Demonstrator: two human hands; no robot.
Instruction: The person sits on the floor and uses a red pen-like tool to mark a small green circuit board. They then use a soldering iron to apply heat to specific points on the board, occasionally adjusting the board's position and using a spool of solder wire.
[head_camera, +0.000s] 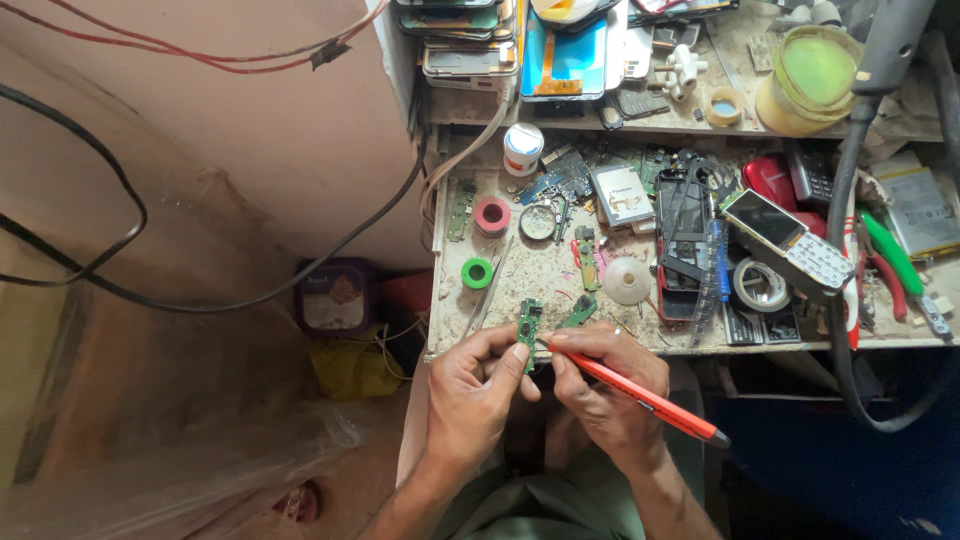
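Both hands are working right off the front edge of the bench (700, 349), basically hovering over the person's lap rather than over the tabletop. The left hand (478, 395) is pinched shut on a small green circuit board (528, 330), holding it upright between thumb and fingers, with the top of the board poking up just past the bench lip. The right hand (607, 388) is closed around a red pen-shaped tool (640, 395), gripped like a pencil, its tip touching or almost touching the board's right side while the long body slants down and out to the right. The hands are close together, nearly knuckle to knuckle. Room-wise, the bench is packed: a second green board piece (579, 310) lies just beyond the hands near the edge, a pale round disc (627, 281) sits behind that, and tweezers (490, 285) lie at an angle toward the left edge next to a green tape roll (477, 272) and a pink tape roll (491, 216). Further right there's an opened black phone body (682, 240), a silver keypad phone (790, 245), a roll of clear tape (761, 285) and green-handled pliers (893, 255). The only really bare patch of bench is the dusty strip between the tweezers and the disc. A thick black cable (845, 330) loops down off the right front edge, well apart from the hands. To the left of the bench it's open floor with loose wires.
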